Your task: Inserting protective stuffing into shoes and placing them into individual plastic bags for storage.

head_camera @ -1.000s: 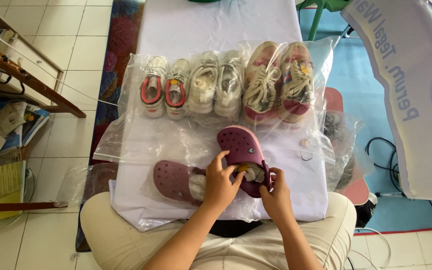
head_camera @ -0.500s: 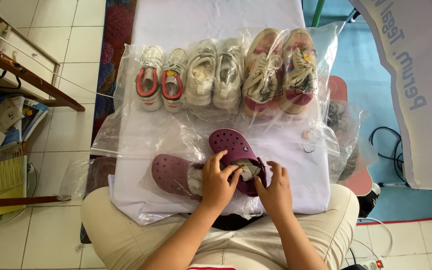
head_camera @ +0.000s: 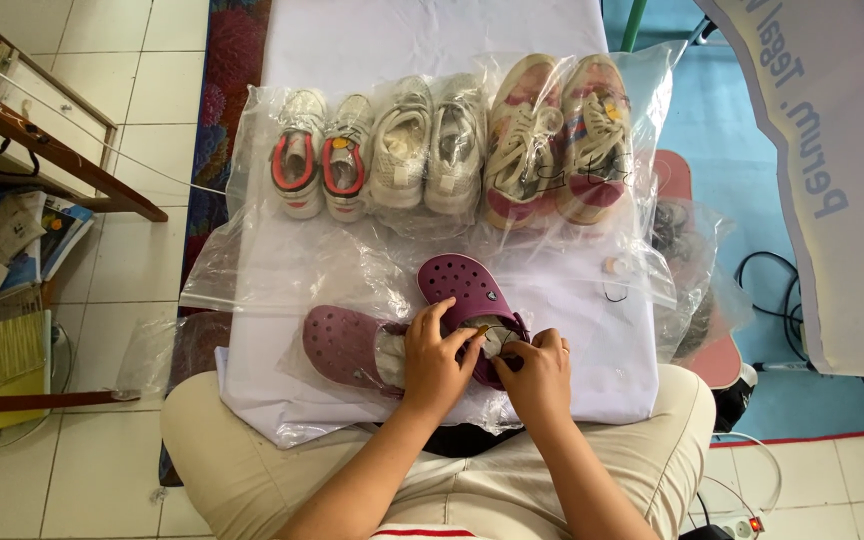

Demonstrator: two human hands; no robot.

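Note:
Two purple clogs lie near the front edge of a white cloth-covered table (head_camera: pixel 382 40). One clog (head_camera: pixel 341 343) lies on its side to the left, with crumpled paper in its opening. The other clog (head_camera: pixel 465 288) points away from me. My left hand (head_camera: pixel 436 355) rests on its heel end, fingers curled over the opening. My right hand (head_camera: pixel 538 368) pinches the crumpled paper stuffing (head_camera: pixel 497 338) at that clog's heel. A clear plastic bag (head_camera: pixel 282 270) lies under and around both clogs.
Three pairs of sneakers sit in clear bags across the table: white-and-red (head_camera: pixel 320 160), white (head_camera: pixel 428 145), pink-and-tan (head_camera: pixel 558 135). A wooden bench (head_camera: pixel 47 150) and papers are at the left, a red stool (head_camera: pixel 707 340) and white banner (head_camera: pixel 832 180) at the right.
The view has shifted slightly. Both hands stay on the right clog; my fingers have moved closer together at the paper in its heel opening.

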